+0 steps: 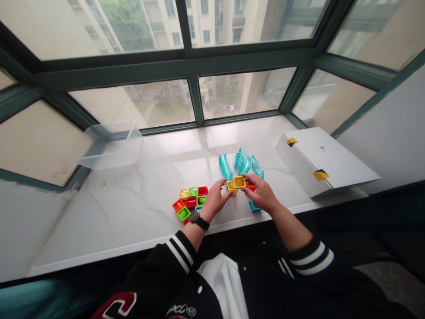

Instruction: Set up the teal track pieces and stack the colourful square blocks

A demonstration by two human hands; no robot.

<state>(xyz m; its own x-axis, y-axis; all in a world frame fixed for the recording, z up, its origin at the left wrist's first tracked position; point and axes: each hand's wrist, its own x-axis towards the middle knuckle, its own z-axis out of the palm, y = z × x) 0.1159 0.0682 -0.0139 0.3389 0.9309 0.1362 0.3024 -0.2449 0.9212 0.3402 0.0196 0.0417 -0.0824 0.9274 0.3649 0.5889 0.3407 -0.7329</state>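
Note:
In the head view, my left hand [215, 199] has its thumb and fingers closed around the left side of a yellow toy block [231, 187]. My right hand [263, 194] grips a second yellow block [239, 182] from the right. These two blocks touch, the right one slightly higher. Behind my right fingers, a red block [250, 185] is partly covered. A blue block [254, 205] lies below the right palm. Beside my left wrist sits a group of red, green, yellow and orange blocks [191, 202], some of it hidden by that arm.
Beyond my hands lie translucent turquoise track pieces: a straight one [226, 166], a curved one [243, 161] and another [256, 166]. A see-through plastic bin [113, 153] stands at the left and a white box [327, 159] at the right of the marble ledge [142, 208], below windows.

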